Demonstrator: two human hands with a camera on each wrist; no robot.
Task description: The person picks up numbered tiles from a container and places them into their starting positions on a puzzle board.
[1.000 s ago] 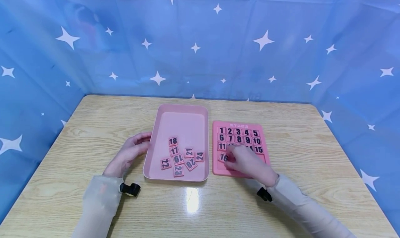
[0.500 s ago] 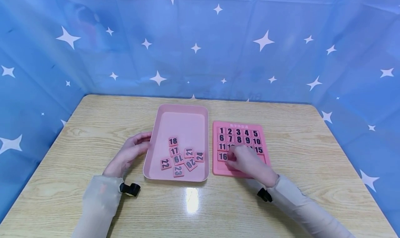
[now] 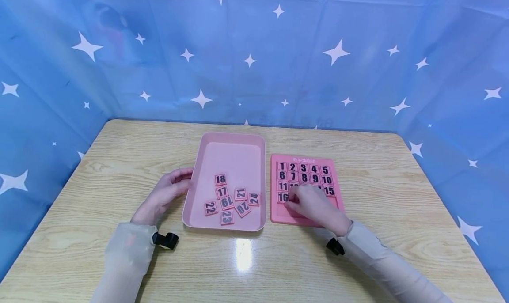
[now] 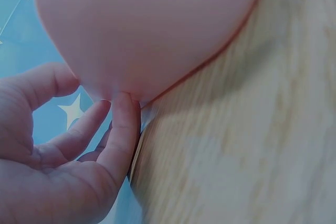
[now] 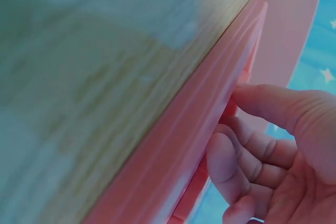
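Observation:
My left hand (image 3: 165, 193) is at the left side of a pink tray (image 3: 234, 157). In the left wrist view its fingertips touch the tray's outer wall (image 4: 152, 30). My right hand (image 3: 316, 206) is over the pink number puzzle board (image 3: 339, 199), pinching the right edge of the tile marked 16 (image 3: 282, 198). That tile lies flat in the fourth row, beneath 11. The right wrist view shows thumb and curled fingers (image 5: 223, 156) against the board's edge (image 5: 173, 129). Tiles 1 to 11 and 15 show above; the hand covers parts of 12 to 14.
Several loose number tiles (image 3: 226, 202) lie at various angles in the tray's near half, among them tile 18 (image 3: 220, 179). Tray and board stand side by side on a wooden table (image 3: 191, 267). Behind hangs a blue curtain (image 3: 254, 82) with white stars.
Tile 16 was tilted in its row; it has straightened and slid up against tile 11, with my right fingers at its edge. The left hand and tray stay put.

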